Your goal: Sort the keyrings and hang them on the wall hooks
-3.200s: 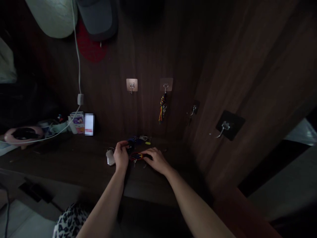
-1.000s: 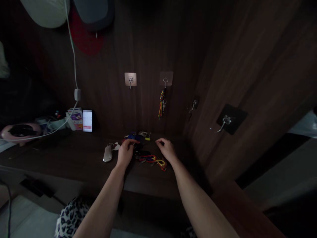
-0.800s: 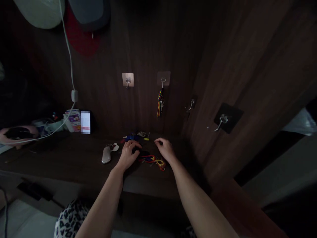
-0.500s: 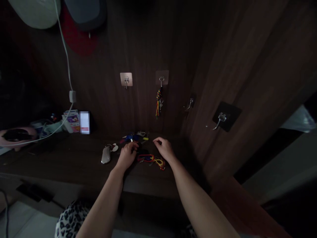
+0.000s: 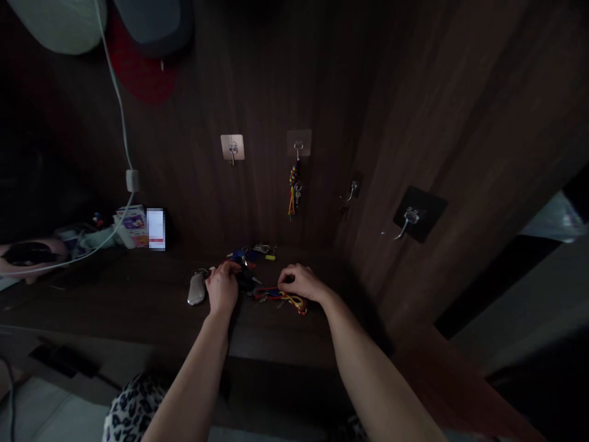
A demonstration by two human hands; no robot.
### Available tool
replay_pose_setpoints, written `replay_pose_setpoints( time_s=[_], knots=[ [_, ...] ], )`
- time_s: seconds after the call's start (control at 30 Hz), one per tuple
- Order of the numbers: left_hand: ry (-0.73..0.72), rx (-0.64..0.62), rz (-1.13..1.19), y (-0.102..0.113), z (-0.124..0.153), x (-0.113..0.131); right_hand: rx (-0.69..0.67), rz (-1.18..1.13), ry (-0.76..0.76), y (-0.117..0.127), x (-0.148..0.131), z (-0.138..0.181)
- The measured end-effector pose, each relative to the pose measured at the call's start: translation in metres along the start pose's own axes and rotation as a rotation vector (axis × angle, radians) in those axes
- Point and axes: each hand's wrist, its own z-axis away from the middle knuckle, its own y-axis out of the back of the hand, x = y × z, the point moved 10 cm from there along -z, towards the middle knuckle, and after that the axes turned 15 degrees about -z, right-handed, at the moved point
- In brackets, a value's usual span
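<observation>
Shifted since the earlier frame: left hand, drawn toward 9 o'clock to just beside the silver fob; right hand, lowered toward 7 o'clock to the red-and-yellow cord. Black key item lies on the desk at the left hand's 2 o'clock, blue bunch at its 1 o'clock. Neither hand's grip can be determined.
</observation>
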Motion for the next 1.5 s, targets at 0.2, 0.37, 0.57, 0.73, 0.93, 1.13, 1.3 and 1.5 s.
replay_pose_setpoints(
  time_s=[0.2,0.37,0.57,0.73,0.93,1.13,1.3,1.5],
  knots=[
    [-0.167,0.056,0.202,0.006,0.000,0.020,0.071,-0.371,0.050,0.005,-0.003,-0.003],
    [-0.385,-0.114,0.394,-0.006,0.011,0.052,0.081,-0.663,0.120,0.001,-0.017,-0.004],
    [-0.393,-0.184,0.474,-0.007,0.020,0.063,0.103,-0.806,0.164,-0.005,-0.031,-0.005],
    [-0.323,-0.205,0.461,-0.010,0.018,0.059,0.150,-0.813,0.156,0.000,-0.031,-0.005],
    [-0.271,-0.076,0.522,0.002,0.014,0.048,0.067,-0.703,0.102,-0.016,-0.021,-0.008],
    [-0.160,-0.053,0.684,0.002,0.008,0.035,-0.242,-0.562,0.192,-0.049,-0.049,0.002],
    [-0.007,0.016,0.778,-0.001,0.000,0.015,-0.209,-0.915,0.019,-0.045,-0.041,0.002],
    [0.115,0.078,0.671,-0.005,-0.003,-0.006,-0.227,-1.421,-0.212,-0.052,-0.018,0.000]
  ],
)
